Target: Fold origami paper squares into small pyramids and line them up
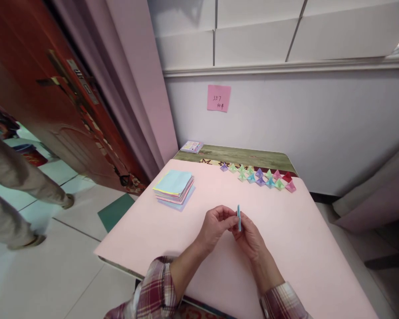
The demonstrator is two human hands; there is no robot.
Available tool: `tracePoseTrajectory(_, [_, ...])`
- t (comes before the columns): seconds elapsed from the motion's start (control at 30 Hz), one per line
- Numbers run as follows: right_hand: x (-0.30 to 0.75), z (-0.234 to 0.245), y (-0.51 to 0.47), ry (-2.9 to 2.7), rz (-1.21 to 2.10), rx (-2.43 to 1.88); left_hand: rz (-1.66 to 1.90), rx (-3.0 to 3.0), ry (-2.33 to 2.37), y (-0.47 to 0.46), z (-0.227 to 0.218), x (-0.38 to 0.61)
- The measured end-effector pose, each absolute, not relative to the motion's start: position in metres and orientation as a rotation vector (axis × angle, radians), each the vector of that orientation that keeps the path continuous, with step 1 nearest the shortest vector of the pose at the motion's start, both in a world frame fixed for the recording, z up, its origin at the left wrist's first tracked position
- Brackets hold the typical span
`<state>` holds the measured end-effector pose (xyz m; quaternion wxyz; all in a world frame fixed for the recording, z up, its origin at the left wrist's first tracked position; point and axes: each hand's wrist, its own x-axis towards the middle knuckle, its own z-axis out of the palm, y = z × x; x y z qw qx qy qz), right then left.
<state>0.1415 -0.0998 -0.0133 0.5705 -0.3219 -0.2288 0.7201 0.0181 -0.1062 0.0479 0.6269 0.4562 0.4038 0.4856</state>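
Note:
Over the middle of the pink-covered table, my left hand (216, 223) and my right hand (251, 235) meet around a small piece of folded blue paper (239, 217). The paper stands upright, seen nearly edge-on. Fingers of both hands are closed on it; some of the right fingertips are hidden behind it. To the left lies a stack of coloured paper squares (174, 182), light blue on top. Farther back on the right, small folded paper pieces (260, 180) in green, blue, purple, pink and red stand in two rows.
The pink table cover (286, 248) leaves a wood-patterned strip (246, 154) bare at the back. A small booklet (192, 146) lies at the far left corner. A pink note (218, 98) hangs on the wall. On the left, a person's legs (16, 199) show beside a red door (69, 97).

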Motion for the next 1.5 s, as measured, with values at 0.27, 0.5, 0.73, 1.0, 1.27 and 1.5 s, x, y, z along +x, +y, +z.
tracePoseTrajectory(0.27, [0.142,-0.016,-0.1,-0.494,1.712,-0.747,1.103,1.071,0.906,-0.106,0.045,0.017])
tracePoseTrajectory(0.5, [0.141,-0.017,-0.101,-0.486,1.701,-0.767,1.058,0.954,0.871,-0.107,0.054,0.016])
tracePoseTrajectory(0.73, [0.14,-0.015,-0.1,-0.544,1.683,-0.751,1.117,1.046,0.911,-0.105,0.047,0.015])
tracePoseTrajectory(1.0, [0.138,-0.013,-0.104,-0.856,1.268,-1.05,1.335,1.628,1.342,-0.101,0.035,0.005])
tracePoseTrajectory(1.27, [0.134,-0.012,-0.106,-0.894,1.232,-1.083,1.358,1.768,1.371,-0.103,0.037,0.004])
tracePoseTrajectory(1.5, [0.136,-0.015,-0.106,-0.933,1.162,-1.106,1.272,1.592,1.363,-0.097,0.033,0.006])
